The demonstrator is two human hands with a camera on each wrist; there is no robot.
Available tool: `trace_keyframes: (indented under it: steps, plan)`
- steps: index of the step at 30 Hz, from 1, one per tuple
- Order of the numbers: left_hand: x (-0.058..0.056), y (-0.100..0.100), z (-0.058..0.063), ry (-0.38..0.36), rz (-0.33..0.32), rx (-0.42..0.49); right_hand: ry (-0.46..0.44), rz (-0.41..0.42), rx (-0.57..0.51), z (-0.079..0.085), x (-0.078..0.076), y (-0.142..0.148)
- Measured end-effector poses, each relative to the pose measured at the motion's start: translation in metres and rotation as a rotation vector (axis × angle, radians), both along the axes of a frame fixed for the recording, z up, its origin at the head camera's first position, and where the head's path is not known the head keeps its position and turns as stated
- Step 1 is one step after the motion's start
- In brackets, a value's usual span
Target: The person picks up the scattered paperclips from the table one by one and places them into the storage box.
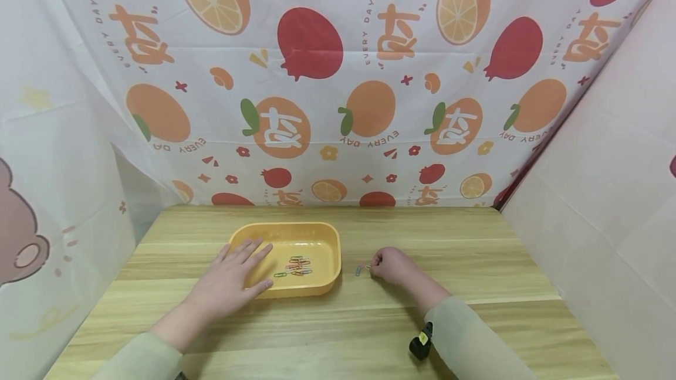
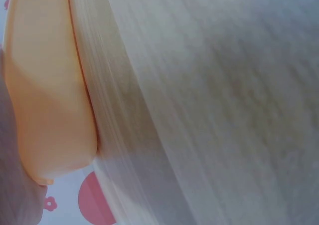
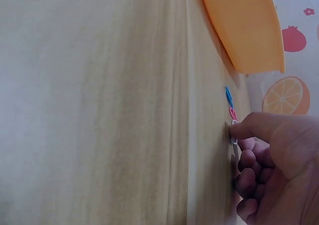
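Note:
My left hand (image 1: 227, 277) lies over the left side of a yellow plastic tray (image 1: 317, 227), its fingers spread across the rim. Several coloured paper clips (image 1: 298, 266) lie in a small cluster on the tray's floor, with a green paper clip (image 1: 280, 275) at their left. To the right of the tray, my right hand (image 1: 393, 265) pinches a white paper clip (image 3: 234, 136) between thumb and forefinger, low at the tabletop. A pink paper clip (image 3: 233, 113) and a blue paper clip (image 3: 229, 96) run in a line from it towards the tray.
The wooden table (image 1: 317, 339) ends at a fruit-printed cloth (image 1: 327, 151) hanging behind it. Pale cloth also hangs on the left (image 1: 63, 133) and right. A black strap with a yellow mark (image 1: 422, 339) is at my right sleeve.

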State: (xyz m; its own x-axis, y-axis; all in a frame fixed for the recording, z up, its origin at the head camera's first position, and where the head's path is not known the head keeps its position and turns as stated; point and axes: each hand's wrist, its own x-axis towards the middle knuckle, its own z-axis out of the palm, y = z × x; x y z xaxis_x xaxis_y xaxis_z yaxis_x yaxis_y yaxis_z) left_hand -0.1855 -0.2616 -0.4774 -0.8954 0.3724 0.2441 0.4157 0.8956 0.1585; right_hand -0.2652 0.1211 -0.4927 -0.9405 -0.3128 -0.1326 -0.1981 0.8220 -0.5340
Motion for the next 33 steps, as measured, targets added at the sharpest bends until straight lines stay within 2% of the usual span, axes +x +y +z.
trace_keyframes:
  steps: [10, 18, 33]
  plan:
    - [-0.0012, -0.0007, -0.0006, 0.004, -0.002, 0.012, 0.01, 0.053, 0.011, 0.0033, -0.0001, 0.0005]
    - [-0.0024, -0.0023, -0.0005, 0.049, -0.017, 0.023, 0.029, 0.085, 0.03, 0.0005, -0.0007, 0.003]
    - [-0.0018, -0.0023, -0.0021, 0.003, -0.008, 0.016, 0.113, 0.135, 0.056, -0.0013, 0.0041, 0.0076]
